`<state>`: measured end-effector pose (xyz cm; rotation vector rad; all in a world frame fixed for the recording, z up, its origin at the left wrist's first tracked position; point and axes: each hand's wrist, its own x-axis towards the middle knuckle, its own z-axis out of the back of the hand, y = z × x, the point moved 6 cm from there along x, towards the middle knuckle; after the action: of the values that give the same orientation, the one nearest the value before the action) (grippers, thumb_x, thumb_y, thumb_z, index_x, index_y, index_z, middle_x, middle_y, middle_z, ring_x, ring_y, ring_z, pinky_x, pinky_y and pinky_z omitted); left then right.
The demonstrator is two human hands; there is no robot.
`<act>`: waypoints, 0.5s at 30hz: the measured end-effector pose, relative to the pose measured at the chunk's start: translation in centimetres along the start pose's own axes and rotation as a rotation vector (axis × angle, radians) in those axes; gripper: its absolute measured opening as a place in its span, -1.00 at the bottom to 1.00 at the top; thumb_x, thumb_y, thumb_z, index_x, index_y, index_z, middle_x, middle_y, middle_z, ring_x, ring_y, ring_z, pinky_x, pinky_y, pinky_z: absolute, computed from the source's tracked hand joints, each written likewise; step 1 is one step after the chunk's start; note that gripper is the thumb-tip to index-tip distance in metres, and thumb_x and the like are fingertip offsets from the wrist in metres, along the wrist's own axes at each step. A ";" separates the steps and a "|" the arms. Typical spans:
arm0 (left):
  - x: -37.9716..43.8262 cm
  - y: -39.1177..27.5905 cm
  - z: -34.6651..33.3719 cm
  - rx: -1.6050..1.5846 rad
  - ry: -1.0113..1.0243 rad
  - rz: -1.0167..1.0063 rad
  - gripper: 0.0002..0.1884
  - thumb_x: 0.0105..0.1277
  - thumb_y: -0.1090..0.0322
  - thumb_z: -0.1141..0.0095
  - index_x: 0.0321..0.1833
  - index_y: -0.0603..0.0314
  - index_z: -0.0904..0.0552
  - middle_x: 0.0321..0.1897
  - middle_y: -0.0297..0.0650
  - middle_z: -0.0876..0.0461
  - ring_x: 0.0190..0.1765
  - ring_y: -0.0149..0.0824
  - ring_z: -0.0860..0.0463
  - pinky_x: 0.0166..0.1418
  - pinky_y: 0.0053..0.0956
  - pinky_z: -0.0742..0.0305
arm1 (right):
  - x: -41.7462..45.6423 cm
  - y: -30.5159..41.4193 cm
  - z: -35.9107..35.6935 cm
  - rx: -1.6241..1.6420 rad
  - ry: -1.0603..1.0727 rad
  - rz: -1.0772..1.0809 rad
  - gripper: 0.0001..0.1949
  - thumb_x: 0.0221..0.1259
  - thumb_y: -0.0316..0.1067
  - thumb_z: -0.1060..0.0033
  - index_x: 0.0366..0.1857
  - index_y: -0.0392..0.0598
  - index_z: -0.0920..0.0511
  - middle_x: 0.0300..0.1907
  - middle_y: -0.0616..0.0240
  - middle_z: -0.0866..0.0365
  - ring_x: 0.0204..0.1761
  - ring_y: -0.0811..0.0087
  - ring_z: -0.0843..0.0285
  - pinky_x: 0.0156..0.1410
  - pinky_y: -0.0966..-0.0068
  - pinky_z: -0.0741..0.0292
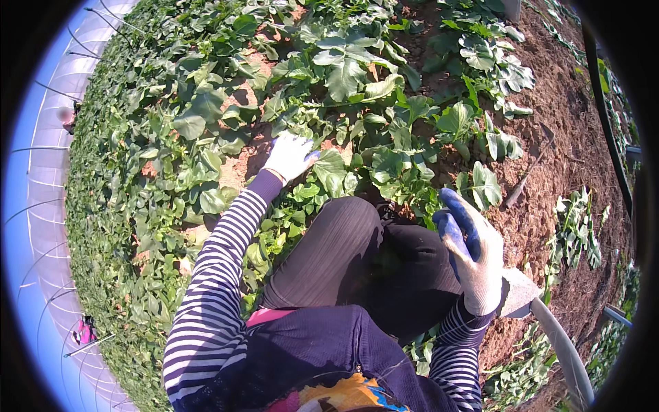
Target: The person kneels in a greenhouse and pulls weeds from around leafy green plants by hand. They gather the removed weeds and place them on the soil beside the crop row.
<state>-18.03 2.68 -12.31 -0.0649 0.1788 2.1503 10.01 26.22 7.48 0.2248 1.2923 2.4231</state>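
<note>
My left hand (291,157), in a white glove with a blue coating, reaches down among lobed green leaves over bare soil. Its fingertips are partly hidden, and whether they grip a stem cannot be made out. Beside its thumb spreads a broad leaf (330,170) of a leafy crop, perhaps radish. My right hand (473,252), gloved alike, is raised next to my right knee. Its thumb and fingers are curved with a gap between them, and nothing shows in it. Leafy plants (388,165) grow between the two hands, in front of my bent knees.
A slender hooked tool (530,170), maybe a sickle, lies on brown soil (561,149) at right. Cut leaves (576,229) lie beyond it. A dark hose (605,113) and a curved grey pipe (564,345) run nearby. A plastic-covered hoop tunnel (49,206) and a person (67,117) appear far left.
</note>
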 end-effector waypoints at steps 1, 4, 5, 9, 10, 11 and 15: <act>0.5 -0.1 0.0 -0.042 -0.006 0.021 -0.59 0.39 -0.01 0.01 0.07 0.12 -0.63 -0.06 -0.17 -0.67 0.06 -0.12 -0.56 0.28 -0.20 -0.33 | -0.1 1.1 -0.6 -0.053 0.059 0.045 -0.55 0.12 -0.28 -0.35 0.15 -0.05 -0.58 -0.01 0.18 -0.67 -0.01 0.17 -0.62 0.17 0.35 -0.50; 3.5 -1.1 0.1 -0.006 -0.109 0.043 -0.62 0.35 0.10 -0.05 0.14 0.09 -0.59 -0.02 -0.19 -0.65 0.04 -0.16 -0.58 0.16 -0.25 -0.42 | 0.2 2.5 -3.0 -0.177 0.144 0.234 -0.50 0.11 -0.16 -0.37 0.17 -0.01 -0.55 -0.11 0.16 -0.66 -0.02 0.14 -0.60 0.18 0.30 -0.48; 4.9 -0.5 -1.0 0.034 -0.180 0.036 -0.61 0.35 0.11 -0.03 0.17 0.09 -0.57 0.00 -0.19 -0.64 0.03 -0.18 -0.59 0.14 -0.26 -0.44 | 0.6 2.4 -3.8 -0.195 0.166 0.246 -0.51 0.12 -0.15 -0.36 0.16 -0.02 -0.55 -0.12 0.15 -0.66 -0.02 0.14 -0.60 0.17 0.30 -0.49; 8.9 1.6 -6.1 0.103 -0.076 0.049 -0.70 0.32 0.34 0.01 0.09 0.11 -0.56 -0.20 -0.14 -0.61 -0.26 -0.17 -0.72 -0.27 -0.26 -0.59 | 1.9 -1.2 -6.2 -0.312 0.163 0.250 -0.57 0.17 -0.15 -0.32 0.09 -0.08 -0.57 -0.15 0.16 -0.69 -0.08 0.17 -0.64 0.07 0.31 -0.52; 9.4 1.5 -6.5 0.106 -0.037 0.092 -0.75 0.32 0.34 0.01 0.01 0.12 -0.59 -0.21 -0.16 -0.63 -0.25 -0.19 -0.72 -0.25 -0.23 -0.60 | 2.0 -1.7 -6.2 -0.294 0.166 0.238 -0.57 0.17 -0.15 -0.32 0.09 -0.07 -0.57 -0.13 0.16 -0.69 -0.08 0.17 -0.64 0.07 0.31 -0.52; 9.9 1.3 -6.8 0.127 -0.007 0.093 -0.76 0.32 0.34 0.01 -0.01 0.11 -0.61 -0.21 -0.16 -0.64 -0.25 -0.19 -0.73 -0.23 -0.21 -0.59 | 2.2 -2.0 -6.2 -0.276 0.169 0.227 -0.57 0.17 -0.15 -0.32 0.10 -0.07 -0.56 -0.11 0.16 -0.69 -0.07 0.17 -0.64 0.07 0.32 -0.52; 10.5 1.3 -8.7 0.187 0.258 0.197 -0.78 0.34 0.31 0.02 -0.09 0.08 -0.68 -0.19 -0.20 -0.66 -0.23 -0.19 -0.73 -0.16 -0.18 -0.55 | 2.6 -1.4 -6.6 -0.332 0.208 0.239 -0.56 0.18 -0.13 -0.31 0.11 -0.06 -0.55 -0.06 0.15 -0.69 -0.05 0.17 -0.64 0.07 0.33 -0.53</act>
<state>-25.17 9.31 -21.96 -0.2251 0.5555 2.3051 5.90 22.97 2.49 0.0372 0.9635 2.8838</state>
